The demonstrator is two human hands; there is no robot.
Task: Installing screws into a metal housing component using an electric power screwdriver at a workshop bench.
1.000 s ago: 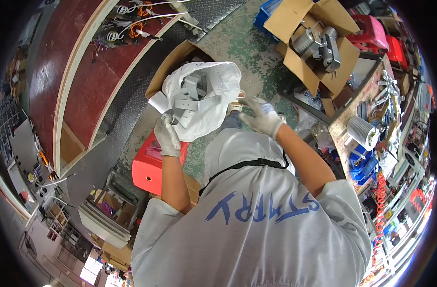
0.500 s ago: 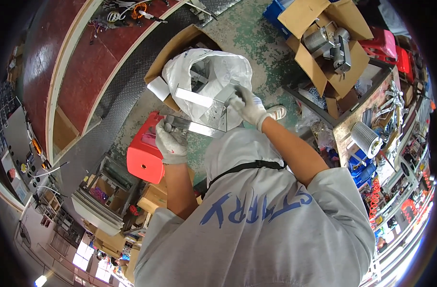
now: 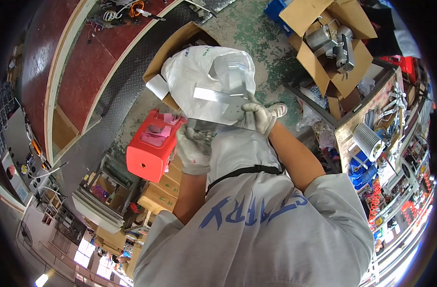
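Both of my gloved hands hold a bent, U-shaped sheet-metal bracket (image 3: 210,94) in front of my lap. My left hand (image 3: 194,149) is closed around the left end of its near strip. At the right end, my right hand (image 3: 259,116) grips the metal near its corner. Just beyond and partly under the bracket lies a white plastic sack (image 3: 182,71), standing in a cardboard box (image 3: 168,45). Another shiny metal piece (image 3: 236,79) shows at the sack's mouth; how it lies there is partly hidden.
A red plastic stool (image 3: 145,152) with pink cloth stands to the left. At the far right, an open carton (image 3: 307,64) holds ribbed cylindrical parts (image 3: 319,39). A cluttered workbench (image 3: 347,131) runs along the right, and a red-topped table (image 3: 101,62) stands far left.
My left hand has moved right and nearer my body. My right hand has come down to the bracket's near corner. The bracket has shifted right and turned, and the sack's opening looks different.
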